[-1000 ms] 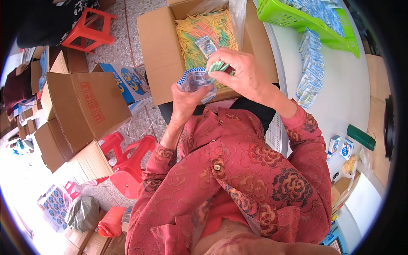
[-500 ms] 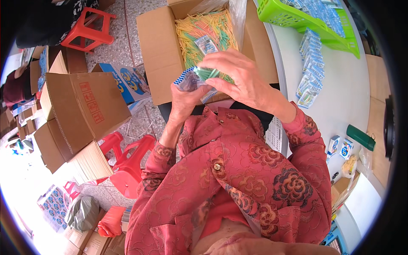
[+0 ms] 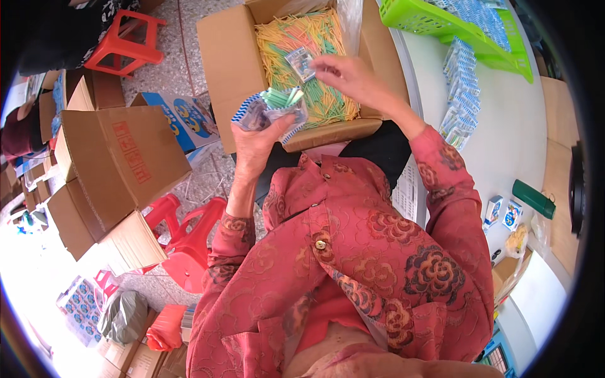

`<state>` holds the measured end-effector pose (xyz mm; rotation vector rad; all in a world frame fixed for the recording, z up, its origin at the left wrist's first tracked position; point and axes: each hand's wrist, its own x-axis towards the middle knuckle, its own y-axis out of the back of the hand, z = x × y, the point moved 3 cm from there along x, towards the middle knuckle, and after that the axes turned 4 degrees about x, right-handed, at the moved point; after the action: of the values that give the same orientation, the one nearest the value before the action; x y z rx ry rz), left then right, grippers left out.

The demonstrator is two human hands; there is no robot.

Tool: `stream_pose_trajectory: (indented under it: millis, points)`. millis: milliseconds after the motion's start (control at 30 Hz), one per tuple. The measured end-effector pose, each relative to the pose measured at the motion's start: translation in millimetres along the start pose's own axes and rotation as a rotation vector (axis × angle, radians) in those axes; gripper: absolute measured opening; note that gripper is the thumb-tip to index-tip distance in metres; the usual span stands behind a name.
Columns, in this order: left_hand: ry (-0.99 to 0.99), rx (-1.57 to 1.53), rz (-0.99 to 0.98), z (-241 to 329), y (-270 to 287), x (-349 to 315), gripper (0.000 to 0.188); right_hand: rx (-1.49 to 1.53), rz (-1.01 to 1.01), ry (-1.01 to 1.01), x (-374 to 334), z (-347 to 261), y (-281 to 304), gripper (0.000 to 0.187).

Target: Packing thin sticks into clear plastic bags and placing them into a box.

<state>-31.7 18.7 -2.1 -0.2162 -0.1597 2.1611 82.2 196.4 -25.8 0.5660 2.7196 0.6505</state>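
Observation:
In my left hand (image 3: pixel 257 138) is a clear plastic packet (image 3: pixel 295 117) with a blue-and-white striped edge. Light green sticks (image 3: pixel 281 98) poke out of its mouth. My left fingers are closed round its lower part. To the right, my right hand (image 3: pixel 350 77) hovers over the open cardboard box (image 3: pixel 232 53), its fingers apart and nothing seen in them. Its fingertips are close beside a small clear packet (image 3: pixel 300 64) that lies on a heap of loose yellow, green and pinkish sticks (image 3: pixel 315 34) in the box. Whether they touch that packet, I cannot tell.
On the white table (image 3: pixel 498 126) at right lie a row of filled packets (image 3: pixel 460 94), a green basket (image 3: pixel 435 26) of more packets and a dark green cylinder (image 3: pixel 533 199). At left stand a large open carton (image 3: pixel 126 157) and red plastic stools (image 3: pixel 189 252).
My right hand has left the packet in my left hand and moved up and right toward the small packet in the box. My left hand has shifted slightly left; the green sticks now show plainly.

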Motion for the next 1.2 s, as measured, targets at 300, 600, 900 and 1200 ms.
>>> stream_pose_trajectory:
  millis: [300,600,900,1200]
  points:
    - [0.041,0.006,0.021,-4.3,9.6,-2.6,0.024,-0.802,-0.366,0.252,16.6,166.1,-95.2,0.013]
    - [0.056,-0.022,0.026,-11.2,16.8,-0.6,0.026,-1.004,-0.367,0.654,14.6,167.3,-113.7,0.008]
    - [0.074,-0.031,0.033,-14.1,12.2,0.7,0.026,-1.019,-0.444,0.728,15.4,172.6,-113.6,0.010]
    - [0.068,-0.017,0.016,-11.5,6.3,-0.5,0.026,-0.470,0.013,0.353,26.9,94.2,-49.5,0.012]
